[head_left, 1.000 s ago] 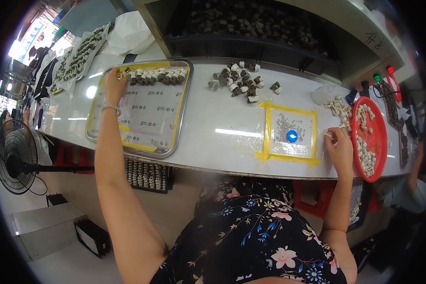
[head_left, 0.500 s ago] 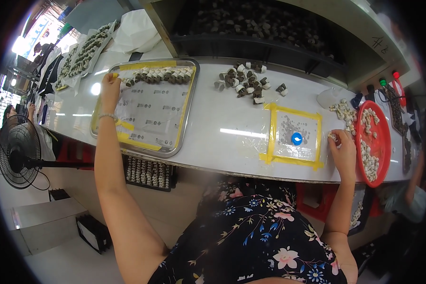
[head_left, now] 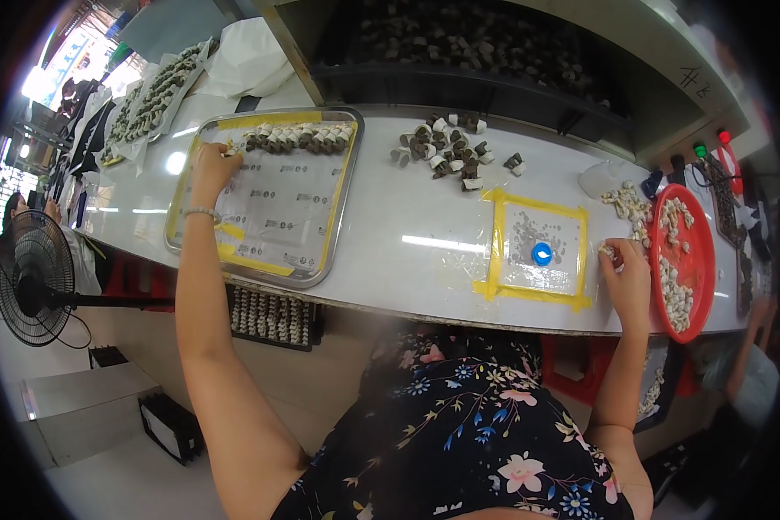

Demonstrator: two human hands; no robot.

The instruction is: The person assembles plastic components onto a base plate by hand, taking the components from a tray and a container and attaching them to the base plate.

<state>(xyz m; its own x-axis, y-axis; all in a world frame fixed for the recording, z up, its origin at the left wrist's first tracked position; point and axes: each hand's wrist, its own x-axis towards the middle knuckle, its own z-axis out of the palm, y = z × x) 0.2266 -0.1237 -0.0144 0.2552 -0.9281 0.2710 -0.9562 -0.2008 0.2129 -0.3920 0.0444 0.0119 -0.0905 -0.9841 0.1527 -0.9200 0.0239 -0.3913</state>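
Observation:
My left hand (head_left: 213,173) is over the upper left part of a metal tray (head_left: 352,169). Its fingers are pinched together at the left end of a row of small white-and-dark-brown pieces (head_left: 299,137), and what they hold is too small to make out. The tray is lined with printed sheet and edged in yellow tape. My right hand (head_left: 626,269) is closed on a small whitish piece (head_left: 609,251), between a yellow-taped square (head_left: 516,291) and a red oval tray (head_left: 705,286) of similar pieces. On the square, a blue round cap (head_left: 542,254) sits among grey spots.
Loose brown-and-white pieces (head_left: 446,149) lie behind the middle of the table. More whitish pieces (head_left: 630,206) are heaped beside the red tray. A dark bin (head_left: 494,87) stands at the back. A black fan (head_left: 35,264) is at left; another person's arm (head_left: 752,342) shows at far right.
My left hand has shifted slightly right and down, from the tray's upper left corner to the row's left end. My right hand stays almost where it was. The other person's arm at right has moved.

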